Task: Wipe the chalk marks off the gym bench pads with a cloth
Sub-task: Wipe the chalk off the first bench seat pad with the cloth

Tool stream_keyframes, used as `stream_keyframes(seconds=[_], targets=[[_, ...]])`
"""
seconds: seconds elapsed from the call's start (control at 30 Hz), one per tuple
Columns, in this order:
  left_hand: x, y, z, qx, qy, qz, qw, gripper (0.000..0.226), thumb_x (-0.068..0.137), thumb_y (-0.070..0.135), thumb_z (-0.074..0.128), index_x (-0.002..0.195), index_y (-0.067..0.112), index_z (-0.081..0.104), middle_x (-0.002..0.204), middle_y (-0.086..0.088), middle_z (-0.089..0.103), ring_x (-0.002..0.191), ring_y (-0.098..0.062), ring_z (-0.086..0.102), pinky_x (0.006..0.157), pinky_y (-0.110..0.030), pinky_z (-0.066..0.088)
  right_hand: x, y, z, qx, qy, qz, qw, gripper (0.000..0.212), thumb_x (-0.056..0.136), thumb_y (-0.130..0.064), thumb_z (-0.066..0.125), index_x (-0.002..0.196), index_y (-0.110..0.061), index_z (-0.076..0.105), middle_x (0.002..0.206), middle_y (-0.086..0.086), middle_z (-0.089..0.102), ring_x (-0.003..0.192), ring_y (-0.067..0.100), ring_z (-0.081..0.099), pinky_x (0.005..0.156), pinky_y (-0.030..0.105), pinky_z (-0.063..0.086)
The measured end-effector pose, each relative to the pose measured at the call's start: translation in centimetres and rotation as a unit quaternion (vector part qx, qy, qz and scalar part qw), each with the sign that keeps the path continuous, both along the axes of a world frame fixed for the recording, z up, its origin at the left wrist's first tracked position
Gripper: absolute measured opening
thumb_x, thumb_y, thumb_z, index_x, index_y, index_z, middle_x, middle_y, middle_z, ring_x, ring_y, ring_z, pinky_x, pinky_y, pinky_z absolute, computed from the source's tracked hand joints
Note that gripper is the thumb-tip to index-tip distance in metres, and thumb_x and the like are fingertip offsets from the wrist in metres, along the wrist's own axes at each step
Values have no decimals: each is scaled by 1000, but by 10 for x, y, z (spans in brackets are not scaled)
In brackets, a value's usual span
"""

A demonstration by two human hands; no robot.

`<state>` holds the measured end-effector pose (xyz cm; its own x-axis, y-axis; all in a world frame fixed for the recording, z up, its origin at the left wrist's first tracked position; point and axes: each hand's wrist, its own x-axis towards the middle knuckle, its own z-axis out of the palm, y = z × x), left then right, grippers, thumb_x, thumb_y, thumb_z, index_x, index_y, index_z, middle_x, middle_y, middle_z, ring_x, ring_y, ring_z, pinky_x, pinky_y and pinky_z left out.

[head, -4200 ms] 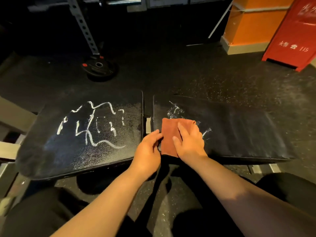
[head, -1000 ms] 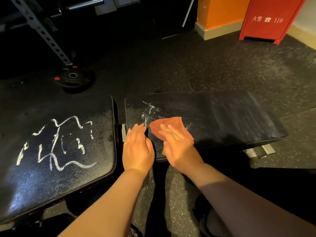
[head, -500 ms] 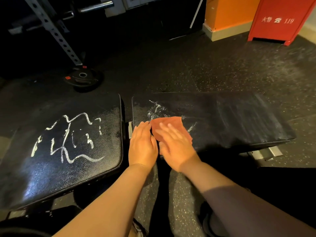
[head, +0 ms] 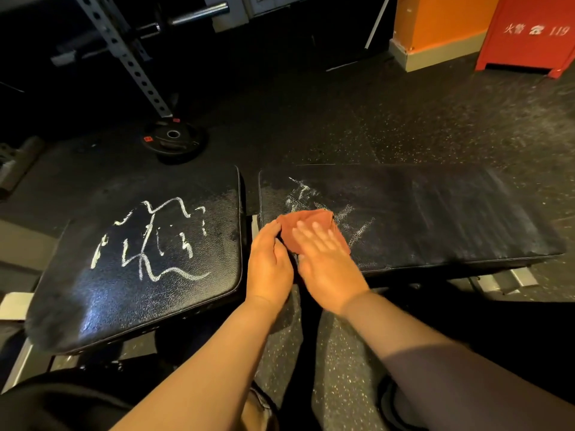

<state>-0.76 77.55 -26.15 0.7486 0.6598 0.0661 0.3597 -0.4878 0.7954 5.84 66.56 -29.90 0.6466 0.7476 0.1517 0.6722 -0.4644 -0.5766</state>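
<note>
Chalk scribbles [head: 149,237] cover your left pad [head: 93,306], untouched. Your left hand [head: 269,262] rests on the near left corner of the right pad [head: 435,213], grip released, fingertips touching the reddish cloth [head: 306,223]. Your right hand [head: 329,265] presses that cloth flat with straight fingers, grip released. Smeared chalk [head: 300,194] shows just beyond it and to its right.

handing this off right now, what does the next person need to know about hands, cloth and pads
Right hand: flat on the cloth, pressing it onto the right pad near its left end.
Left hand: open, resting on that pad's corner beside the cloth.
Done: most of the right pad looks wiped, faint haze only.
To do: smudged chalk around the cloth, then the whole scribble on the left pad.
</note>
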Motion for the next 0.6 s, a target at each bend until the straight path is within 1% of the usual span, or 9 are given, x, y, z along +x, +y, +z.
stream_keyframes(seconds=[0.07,0.13,0.2,0.23,0.3,0.33,0.4,0.5,0.6], targets=[[-5,-1,3,-21,15,20,999,41,105,10,35,143,15,50,145,4,47,136,-7,41,108,-7,23,22,-13,-13,-12,-33,-22,999,58,100,-15,44,155,-20,28,162,-4,27,151,23,22,124,42,11],[-9,0,5,-54,23,28,998,41,106,13,35,144,17,49,148,4,46,135,-5,40,109,-11,23,42,-25,-18,-2,34,-147,989,51,90,-8,49,138,-24,40,140,-1,45,126,31,47,111,47,31],[-12,4,6,-75,26,40,996,40,106,15,35,143,19,51,146,4,48,131,-4,42,108,-15,25,43,-22,-14,6,74,-214,974,46,89,-12,37,133,-15,46,129,4,47,116,32,48,104,51,40],[-13,6,5,-79,25,48,995,40,106,15,36,142,19,52,145,3,49,130,-4,43,107,-15,25,33,-15,-12,2,57,-195,979,51,89,-16,30,135,-9,48,133,8,49,123,34,45,105,53,40],[-15,8,7,-76,22,51,996,40,105,13,36,139,19,55,143,1,53,130,-6,46,107,-17,28,2,2,-5,2,47,-110,993,55,98,-17,28,150,-6,39,157,8,36,148,33,25,122,51,20],[-15,8,7,-71,16,40,997,40,103,10,36,135,22,58,138,2,57,129,-6,49,107,-17,31,-14,8,1,9,51,-66,997,54,102,-17,30,155,-10,32,164,3,25,154,27,12,126,44,7],[-16,8,8,-71,7,11,997,43,100,6,35,124,28,63,125,6,64,119,-1,56,104,-18,41,-25,12,8,33,33,0,999,51,105,-19,32,156,-14,31,165,-4,18,155,19,3,126,35,-2],[-17,9,6,-64,24,13,998,43,100,9,35,133,22,60,132,2,60,122,-7,54,110,-29,42,1,3,2,13,-17,60,998,47,105,-14,39,151,-10,40,164,-1,25,154,19,14,127,37,5],[-18,8,5,-52,50,18,997,39,104,11,37,137,16,57,139,3,54,126,-5,47,108,-17,31,27,-8,-10,22,47,-59,997,51,94,-2,53,144,0,44,152,15,43,144,37,31,117,53,30]])
